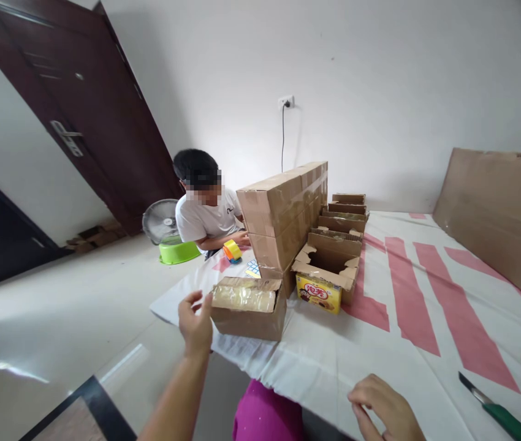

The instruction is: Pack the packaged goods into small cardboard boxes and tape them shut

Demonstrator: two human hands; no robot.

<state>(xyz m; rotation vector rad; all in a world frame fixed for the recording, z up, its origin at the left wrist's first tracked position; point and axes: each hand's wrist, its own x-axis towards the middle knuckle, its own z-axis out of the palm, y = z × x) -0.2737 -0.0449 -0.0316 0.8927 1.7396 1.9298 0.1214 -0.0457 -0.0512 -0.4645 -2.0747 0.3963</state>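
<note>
Beside a small brown cardboard box (251, 321) at the table's front left is my left hand (196, 321). Its fingers are apart and loosely bent, the thumb by the box's left end; I cannot tell whether it touches. Clear, shiny tape covers the top of this box. My right hand (382, 405) is low over the table's front edge, fingers loosely bent and apart, with nothing visible in it. To its right lies a utility knife (502, 413) with a green handle and its blade out. A yellow snack box (318, 295) leans against an open cardboard box (309, 267).
A wall of stacked taped cartons (283, 214) stands mid-table, with several open boxes (346, 211) in a row behind. Across the table sits a person in a white shirt (205, 217), near a yellow tape roll (231, 250). A large cardboard sheet (499, 214) stands at right.
</note>
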